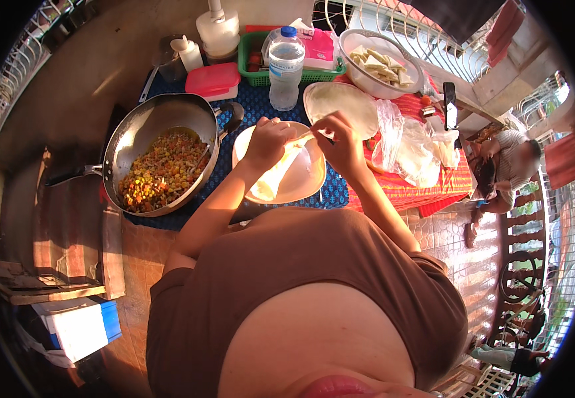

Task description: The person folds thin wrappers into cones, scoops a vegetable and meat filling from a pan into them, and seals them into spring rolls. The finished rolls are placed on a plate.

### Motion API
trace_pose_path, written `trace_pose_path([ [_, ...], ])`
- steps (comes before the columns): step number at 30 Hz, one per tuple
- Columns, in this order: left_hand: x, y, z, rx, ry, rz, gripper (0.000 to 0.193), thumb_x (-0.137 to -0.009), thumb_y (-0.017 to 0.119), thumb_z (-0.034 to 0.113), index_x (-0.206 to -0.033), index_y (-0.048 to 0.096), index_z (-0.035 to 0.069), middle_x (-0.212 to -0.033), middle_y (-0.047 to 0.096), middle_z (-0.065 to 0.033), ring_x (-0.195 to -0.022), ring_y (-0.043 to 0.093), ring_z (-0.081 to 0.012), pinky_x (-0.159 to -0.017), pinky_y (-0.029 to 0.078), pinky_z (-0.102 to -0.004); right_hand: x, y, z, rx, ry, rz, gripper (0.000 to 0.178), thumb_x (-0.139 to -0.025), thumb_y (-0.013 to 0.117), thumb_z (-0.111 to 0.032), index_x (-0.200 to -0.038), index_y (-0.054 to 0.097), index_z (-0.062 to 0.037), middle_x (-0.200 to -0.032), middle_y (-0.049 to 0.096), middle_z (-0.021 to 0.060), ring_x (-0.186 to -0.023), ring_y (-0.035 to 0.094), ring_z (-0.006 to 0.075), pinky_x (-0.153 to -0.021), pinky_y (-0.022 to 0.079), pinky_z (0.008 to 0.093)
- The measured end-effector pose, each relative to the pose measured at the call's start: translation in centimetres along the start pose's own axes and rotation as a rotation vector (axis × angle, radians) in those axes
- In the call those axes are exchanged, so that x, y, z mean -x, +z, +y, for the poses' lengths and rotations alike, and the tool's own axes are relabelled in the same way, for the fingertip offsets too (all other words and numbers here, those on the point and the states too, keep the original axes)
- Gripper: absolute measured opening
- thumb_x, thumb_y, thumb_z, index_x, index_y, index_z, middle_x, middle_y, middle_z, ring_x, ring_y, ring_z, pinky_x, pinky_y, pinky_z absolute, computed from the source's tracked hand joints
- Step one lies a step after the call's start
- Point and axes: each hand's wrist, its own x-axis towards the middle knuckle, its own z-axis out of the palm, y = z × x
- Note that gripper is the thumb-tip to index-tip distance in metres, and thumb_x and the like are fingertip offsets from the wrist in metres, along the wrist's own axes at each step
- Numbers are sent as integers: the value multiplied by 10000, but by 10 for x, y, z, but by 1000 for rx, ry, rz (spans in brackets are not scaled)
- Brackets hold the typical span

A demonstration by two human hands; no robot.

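Over a pale plate (312, 174) at the table's near edge, both my hands are raised close together. A thin, pale wrapper strip (275, 178) hangs down onto the plate, bright in the sun. My left hand (269, 141) pinches the upper part of the strip. My right hand (338, 140) is closed at the strip's top end, fingertips together. Small details at the fingertips are hard to make out. A wide pan (158, 109) of chopped vegetable filling (161, 169) stands to the left. Folded pale triangles (381, 66) fill a white bowl (355, 43) at the back right.
Behind the plate stands a water bottle (285, 76), beside a green basket (254, 76). A second pale plate (340, 106) and clear plastic bags (416, 152) lie to the right. A red-lidded container (212, 81) sits at the back left. A person (516, 159) sits far right.
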Motion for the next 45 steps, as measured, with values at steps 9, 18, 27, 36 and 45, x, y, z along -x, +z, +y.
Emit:
trace_pose_path([
  [9,-20,-35,19,-258,453,153,108,-750,648,170,-853,640,138,-748,527,18,-746,559,-145,-669,399,-301,46,-17,12,-1574,955,-538,601,-946,450,-482,-1313,396,-9,-1122,600,251,-941,650,317,-762,552,347],
  [18,-23,-32,25,213,27,9,218,-761,678,161,-949,661,51,-922,653,-77,-911,621,-233,-808,437,-354,14,-8,11,-1225,675,-391,207,-896,624,-127,-1051,640,9,-956,685,102,-819,666,159,-719,546,285],
  [27,-16,-53,24,1016,-473,-296,378,-969,379,157,-1277,513,-17,-1147,618,-114,-1065,573,-158,-954,428,-313,-4,8,24,-975,444,-347,168,-873,656,-109,-1003,662,-3,-903,699,55,-766,629,96,-661,476,241],
  [36,-7,-30,52,1643,-734,165,400,-974,394,164,-1336,463,6,-1200,577,-60,-1072,543,-116,-954,418,-266,1,37,4,-456,-48,98,160,-826,665,0,-985,672,-9,-846,681,64,-745,637,127,-657,510,261],
  [45,-9,-30,54,1714,-733,280,322,-981,426,117,-1265,509,-10,-1190,577,-90,-1044,563,-125,-914,444,-265,2,19,-22,-276,-84,-128,305,-745,539,86,-1017,622,-26,-1061,580,144,-968,573,308,-813,475,336],
])
